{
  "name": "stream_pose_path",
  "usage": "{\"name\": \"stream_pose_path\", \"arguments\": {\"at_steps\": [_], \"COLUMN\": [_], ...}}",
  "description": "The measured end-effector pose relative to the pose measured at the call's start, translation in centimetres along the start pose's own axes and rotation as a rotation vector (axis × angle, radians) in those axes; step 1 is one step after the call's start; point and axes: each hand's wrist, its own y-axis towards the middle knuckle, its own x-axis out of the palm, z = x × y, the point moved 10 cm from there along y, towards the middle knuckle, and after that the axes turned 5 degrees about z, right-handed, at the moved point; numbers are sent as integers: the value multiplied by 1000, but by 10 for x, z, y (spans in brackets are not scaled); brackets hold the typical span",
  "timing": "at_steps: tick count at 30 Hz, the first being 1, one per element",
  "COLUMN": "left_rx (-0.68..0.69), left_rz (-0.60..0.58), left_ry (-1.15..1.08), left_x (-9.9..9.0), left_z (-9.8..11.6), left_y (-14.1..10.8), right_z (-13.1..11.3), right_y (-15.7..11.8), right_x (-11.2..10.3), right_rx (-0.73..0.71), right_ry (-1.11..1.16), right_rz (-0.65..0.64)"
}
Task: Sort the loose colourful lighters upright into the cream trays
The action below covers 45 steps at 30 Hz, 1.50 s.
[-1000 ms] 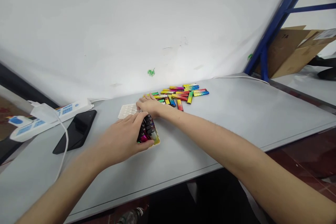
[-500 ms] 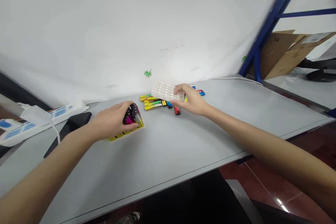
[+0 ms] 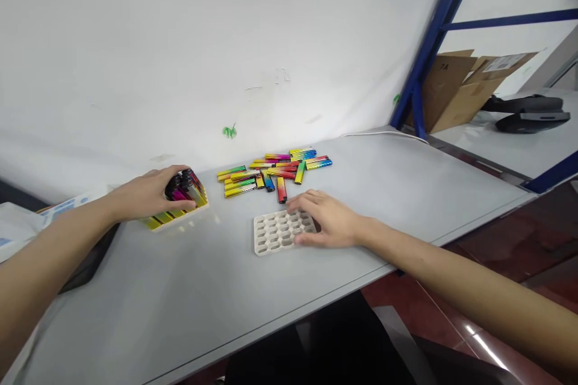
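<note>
My left hand (image 3: 147, 192) is wrapped around a pale tray of lighters (image 3: 198, 197) at the left of the table. Its lighters stand packed together, yellow at the base with dark tops, and my palm and fingers hide part of them. My right hand (image 3: 326, 219) spans the right end of a white plastic tray (image 3: 271, 234) with rows of oblong holes. Its thumb is at the front edge and its fingers are at the back edge. This tray lies flat on the table, its holes bare. Behind it, several loose lighters (image 3: 282, 189) in mixed colours lie in a pile.
A white wall (image 3: 180, 72) rises behind the grey table (image 3: 217, 289). White power strips (image 3: 67, 207) and a black object (image 3: 90, 258) lie at the far left. Blue metal framing (image 3: 419, 66) stands at the right, with cardboard boxes (image 3: 456, 90) beyond it.
My right hand has brought the white tray down from over the loose lighters to the table in front of them. My left hand stays on the tray of lighters. The view has shifted right.
</note>
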Motion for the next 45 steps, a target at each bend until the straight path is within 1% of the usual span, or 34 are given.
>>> {"name": "stream_pose_path", "arguments": {"at_steps": [2,4,5,7,9,11,12,14,15,17,20,22,24,28,32,35,37,42,45], "left_rx": [35,71,104,222,369,492,517,530,516,455,392,349,312,286,271,264,265,288,319], "left_rz": [58,164,227,327,322,265,252,269,294,338,334,318,310,293,266,259,260,230,206], "left_ry": [42,70,68,48,15,-38,-74,-136,-167,-285,-361,-390,-415,-431,-444,-459,-467,-491,-504], "left_x": [-10,-25,-32,-41,-32,-13,-4,12,18,26,36,38,37,38,39,38,37,37,38], "left_z": [8,29,45,89,139,180,194,209,211,205,196,191,188,187,185,184,184,187,191], "left_y": [-3,-8,-11,-20,-29,-35,-36,-35,-33,-28,-25,-25,-26,-27,-25,-26,-27,-30,-32], "right_z": [14,30,37,47,52,55,57,58,57,52,47,49,56,75,86,97,99,100,102], "right_y": [3,8,12,24,37,46,49,51,51,49,46,46,46,38,26,20,18,20,19], "right_x": [-7,-12,-14,-10,1,11,13,11,9,5,8,11,8,-7,-28,-28,-28,-30,-29], "right_rx": [105,193,215,202,134,67,50,32,17,-31,-69,-24,69,315,426,545,578,582,598], "right_ry": [30,11,-19,-105,-202,-270,-291,-319,-340,-401,-468,-453,-399,-151,140,462,615,761,895], "right_rz": [66,133,149,121,18,-76,-95,-75,-47,17,46,43,69,167,337,351,355,396,443]}}
